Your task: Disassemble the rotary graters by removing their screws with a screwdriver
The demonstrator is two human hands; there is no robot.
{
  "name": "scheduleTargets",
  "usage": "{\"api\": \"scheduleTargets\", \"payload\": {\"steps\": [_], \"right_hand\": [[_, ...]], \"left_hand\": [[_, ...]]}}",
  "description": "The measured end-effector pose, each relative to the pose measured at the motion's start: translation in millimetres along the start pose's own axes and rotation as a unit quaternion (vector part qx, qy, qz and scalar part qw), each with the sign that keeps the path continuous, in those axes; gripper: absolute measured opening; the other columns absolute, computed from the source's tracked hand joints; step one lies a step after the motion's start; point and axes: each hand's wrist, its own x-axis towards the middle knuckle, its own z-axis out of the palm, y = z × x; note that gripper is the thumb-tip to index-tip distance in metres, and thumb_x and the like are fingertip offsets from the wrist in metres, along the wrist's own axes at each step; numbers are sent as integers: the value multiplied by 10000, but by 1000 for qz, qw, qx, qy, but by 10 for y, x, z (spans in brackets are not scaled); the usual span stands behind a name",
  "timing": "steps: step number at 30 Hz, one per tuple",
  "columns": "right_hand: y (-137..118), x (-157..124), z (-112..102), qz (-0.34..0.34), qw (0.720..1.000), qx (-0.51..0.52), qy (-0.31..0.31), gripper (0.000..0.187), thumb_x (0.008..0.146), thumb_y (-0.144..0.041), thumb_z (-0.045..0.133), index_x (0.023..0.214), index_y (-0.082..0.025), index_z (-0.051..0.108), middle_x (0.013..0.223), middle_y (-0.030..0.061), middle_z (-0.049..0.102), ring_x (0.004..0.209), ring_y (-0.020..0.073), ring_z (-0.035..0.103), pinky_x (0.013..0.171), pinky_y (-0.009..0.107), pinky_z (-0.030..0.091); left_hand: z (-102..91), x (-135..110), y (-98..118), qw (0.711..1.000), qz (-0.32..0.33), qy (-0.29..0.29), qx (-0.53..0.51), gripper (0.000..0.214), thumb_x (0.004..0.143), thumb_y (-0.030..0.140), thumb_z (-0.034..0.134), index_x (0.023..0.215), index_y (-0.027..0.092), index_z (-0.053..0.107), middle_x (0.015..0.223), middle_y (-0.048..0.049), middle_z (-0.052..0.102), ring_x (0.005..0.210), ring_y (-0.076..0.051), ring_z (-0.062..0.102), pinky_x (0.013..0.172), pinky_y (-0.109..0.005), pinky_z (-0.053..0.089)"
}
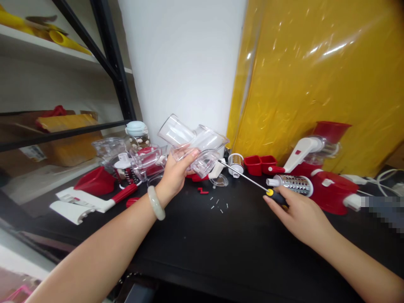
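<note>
My left hand [178,170] grips a clear plastic grater housing [206,143] with tube-like openings, holding it above the black table. In my right hand [292,208] is a screwdriver [246,178] with a black and yellow handle. Its long shaft points left, and the tip is at or very near the housing's right end; contact cannot be made out. Several small screws [217,201] lie loose on the table below, beside a small red plastic piece [203,191]. A clear round part [220,181] lies just behind them.
Left are a white arm with red handle [94,200], a red hopper [95,181] and clear housings [147,162]. Right are a grater drum [293,185], red cups [260,165] and a red-and-white grater [334,189]. A metal shelf frame [113,63] rises at left, a yellow-wrapped panel [315,84] behind.
</note>
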Motion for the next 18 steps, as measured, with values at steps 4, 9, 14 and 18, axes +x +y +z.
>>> {"api": "scheduleTargets", "payload": {"steps": [4, 9, 14, 18], "right_hand": [[5, 2, 32, -59, 997, 36, 24, 361, 1018, -469, 353, 1097, -192, 571, 1011, 119, 702, 937, 264, 703, 799, 380, 560], [54, 21, 106, -82, 994, 40, 54, 329, 1022, -430, 369, 1148, -193, 560, 1063, 140, 638, 1021, 294, 655, 886, 449, 547], [88, 33, 71, -52, 996, 46, 63, 300, 990, -453, 467, 1129, -212, 578, 1075, 123, 605, 962, 272, 668, 782, 399, 579], [109, 26, 49, -28, 995, 20, 97, 301, 979, -449, 483, 1123, -206, 588, 1071, 121, 628, 932, 274, 678, 670, 376, 576]], "left_hand": [[3, -4, 32, 1000, -7, 11, 2, 601, 616, 346, 878, 1106, 190, 565, 1089, -98, 706, 863, -208, 704, 449, -194, 527], [-6, 17, 36, 1000, -8, 14, 1, 596, 608, 358, 874, 1090, 200, 560, 1097, -93, 695, 878, -223, 699, 448, -215, 539], [-14, 30, 30, 1000, -7, 19, 0, 577, 618, 363, 867, 1079, 205, 559, 1093, -91, 690, 932, -247, 698, 467, -241, 558], [-9, 34, 20, 1000, 7, 4, 4, 561, 613, 359, 879, 1060, 200, 579, 1021, -67, 710, 864, -236, 714, 477, -240, 547]]}}
